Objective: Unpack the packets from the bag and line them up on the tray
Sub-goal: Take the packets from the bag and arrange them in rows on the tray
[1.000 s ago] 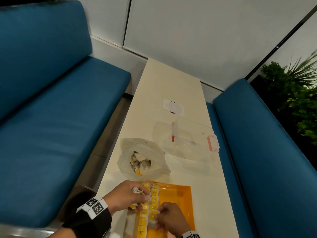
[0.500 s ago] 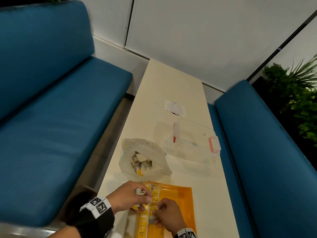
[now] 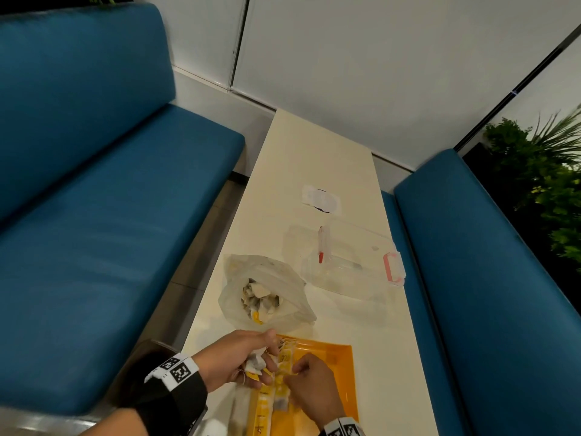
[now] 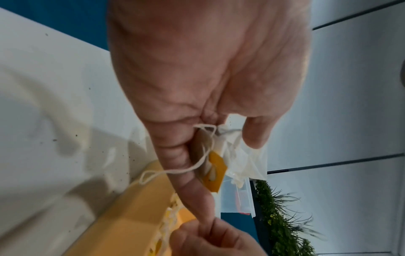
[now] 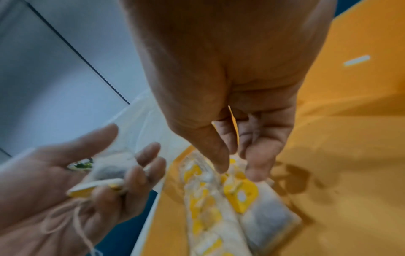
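An orange tray (image 3: 330,366) lies at the near end of the table. A row of white packets (image 3: 267,401) with yellow tags runs along its left side. My left hand (image 3: 248,357) hovers at the tray's far-left corner and grips a small bunch of packets (image 4: 241,155) with a yellow tag and loose string. My right hand (image 3: 301,372) is over the row, and its thumb and fingertips (image 5: 254,173) point down onto the packets (image 5: 208,199) with nothing pinched. A clear plastic bag (image 3: 264,291) holding more packets sits just beyond the tray.
A clear plastic box (image 3: 355,262) with a pink latch stands beyond the bag on the right. A white paper (image 3: 320,199) lies farther up the narrow table (image 3: 314,158). Blue benches (image 3: 110,215) flank both sides. A plant (image 3: 550,184) is at the right.
My right hand has crept a little toward the far end of the packet row. My left hand still holds its bunch at the tray's corner.
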{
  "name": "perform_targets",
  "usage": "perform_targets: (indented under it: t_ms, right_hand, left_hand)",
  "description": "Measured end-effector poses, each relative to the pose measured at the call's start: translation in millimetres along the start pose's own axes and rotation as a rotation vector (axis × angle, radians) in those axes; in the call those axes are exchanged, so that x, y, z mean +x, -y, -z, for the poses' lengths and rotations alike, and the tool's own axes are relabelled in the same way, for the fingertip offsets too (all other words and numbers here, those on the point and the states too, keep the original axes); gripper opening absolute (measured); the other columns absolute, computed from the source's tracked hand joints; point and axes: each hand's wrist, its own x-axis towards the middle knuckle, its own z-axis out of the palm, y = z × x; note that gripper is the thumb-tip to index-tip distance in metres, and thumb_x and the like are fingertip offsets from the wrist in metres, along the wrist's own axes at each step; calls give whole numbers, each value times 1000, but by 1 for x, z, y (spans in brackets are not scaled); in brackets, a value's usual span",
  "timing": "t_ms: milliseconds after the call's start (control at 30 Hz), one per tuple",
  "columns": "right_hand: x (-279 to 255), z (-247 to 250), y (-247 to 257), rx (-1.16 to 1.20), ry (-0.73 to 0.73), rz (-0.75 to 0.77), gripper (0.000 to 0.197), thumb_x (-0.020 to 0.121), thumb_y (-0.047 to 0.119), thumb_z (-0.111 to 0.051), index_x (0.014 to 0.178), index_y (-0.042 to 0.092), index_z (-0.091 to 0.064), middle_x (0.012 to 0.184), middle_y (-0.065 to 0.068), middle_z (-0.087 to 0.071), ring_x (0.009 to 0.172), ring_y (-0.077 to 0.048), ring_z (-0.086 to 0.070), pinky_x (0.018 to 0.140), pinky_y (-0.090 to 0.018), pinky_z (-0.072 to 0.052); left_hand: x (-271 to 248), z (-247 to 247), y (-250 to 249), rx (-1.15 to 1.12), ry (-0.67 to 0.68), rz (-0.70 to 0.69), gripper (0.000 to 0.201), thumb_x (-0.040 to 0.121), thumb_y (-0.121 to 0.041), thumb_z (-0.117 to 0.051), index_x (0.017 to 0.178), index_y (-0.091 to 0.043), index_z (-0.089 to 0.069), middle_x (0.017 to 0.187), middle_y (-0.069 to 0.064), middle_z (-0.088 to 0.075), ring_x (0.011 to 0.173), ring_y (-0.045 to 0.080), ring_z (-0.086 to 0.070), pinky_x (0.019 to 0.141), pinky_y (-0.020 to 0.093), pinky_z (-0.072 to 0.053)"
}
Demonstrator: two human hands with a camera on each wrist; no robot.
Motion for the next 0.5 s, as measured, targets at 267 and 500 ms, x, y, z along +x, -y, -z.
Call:
perform_targets:
  t_ms: [267,500]
  right_hand:
    - [-42,26,46,153,89,560,19,71,23,-78,87,25,-68,87,6,-62,68,-7,-58,63,-14,-43]
    - [-35,17,41,145,25,538,31,78,10,-76,81,39,-68,87,19,-68,70,-7,-62,68,-19,-52]
  left_hand:
    - [4,-12,-5,-231,-6,21,52,106,-43,-45,112,4,-68,96,23,-70,87,32,-68,79,42,-60]
    - [5,-16,-6,-288,58,32,49,103,-42,-53,116,4,-67,111,30,-70,87,30,-69,80,41,-60]
